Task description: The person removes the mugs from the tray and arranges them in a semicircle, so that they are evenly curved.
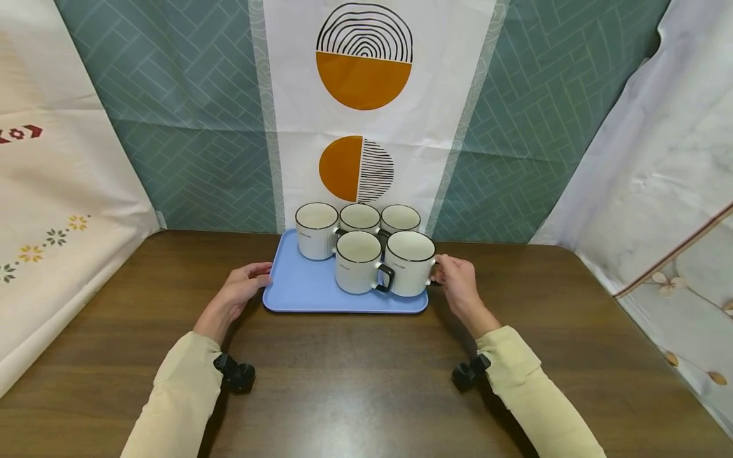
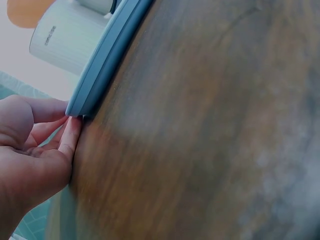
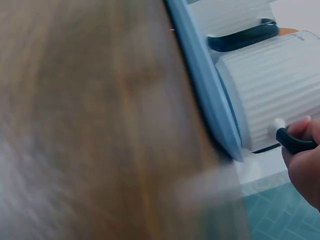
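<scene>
5 white mugs [image 1: 356, 273] stand on a blue tray [image 1: 300, 286] at the centre of the head view, 3 behind and 2 in front, on a brown tabletop [image 1: 343, 381]. The left hand [image 1: 242, 286] pinches the tray's left edge; the right hand [image 1: 456, 283] grips the dark handle [image 3: 295, 143] of the group's lower-right mug [image 1: 409, 270]. Grouping looks nearly complete, with 1 handle not yet released; whether that mug sits flat, I cannot tell.
</scene>
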`<state>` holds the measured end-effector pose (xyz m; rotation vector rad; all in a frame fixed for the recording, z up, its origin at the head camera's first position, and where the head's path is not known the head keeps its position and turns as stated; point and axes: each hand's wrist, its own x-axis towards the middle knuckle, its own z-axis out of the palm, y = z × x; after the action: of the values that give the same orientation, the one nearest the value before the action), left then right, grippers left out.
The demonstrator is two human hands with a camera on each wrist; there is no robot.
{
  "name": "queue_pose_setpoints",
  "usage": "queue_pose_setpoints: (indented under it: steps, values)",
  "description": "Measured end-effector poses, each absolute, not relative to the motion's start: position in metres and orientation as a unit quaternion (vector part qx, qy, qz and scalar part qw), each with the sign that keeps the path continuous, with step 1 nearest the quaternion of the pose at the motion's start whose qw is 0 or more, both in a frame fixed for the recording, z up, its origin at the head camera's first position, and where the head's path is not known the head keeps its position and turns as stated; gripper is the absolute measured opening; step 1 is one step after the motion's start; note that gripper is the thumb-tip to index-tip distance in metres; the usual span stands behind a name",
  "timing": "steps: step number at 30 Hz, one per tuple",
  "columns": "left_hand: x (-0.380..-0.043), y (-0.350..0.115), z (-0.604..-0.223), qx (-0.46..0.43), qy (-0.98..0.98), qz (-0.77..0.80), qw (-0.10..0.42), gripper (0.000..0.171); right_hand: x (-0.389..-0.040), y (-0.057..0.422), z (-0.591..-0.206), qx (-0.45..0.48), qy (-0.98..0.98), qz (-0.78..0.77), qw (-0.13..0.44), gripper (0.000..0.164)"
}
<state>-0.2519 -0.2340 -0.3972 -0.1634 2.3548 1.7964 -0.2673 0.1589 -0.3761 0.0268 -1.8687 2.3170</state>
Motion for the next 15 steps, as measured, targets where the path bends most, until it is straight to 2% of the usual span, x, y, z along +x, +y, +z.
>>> queue_pose_setpoints:
  steps: [10,15]
  values:
    - [-0.255,-0.236,-0.403,-0.045,0.789,0.607,0.082,0.05,-0.268,0.182,-0.348,0.048,-0.577,0.807,0.12,0.047]
    - [-0.255,-0.236,-0.403,-0.048,0.789,0.607,0.083,0.049,-0.271,0.191,-0.334,0.038,-0.563,0.813,0.141,0.048]
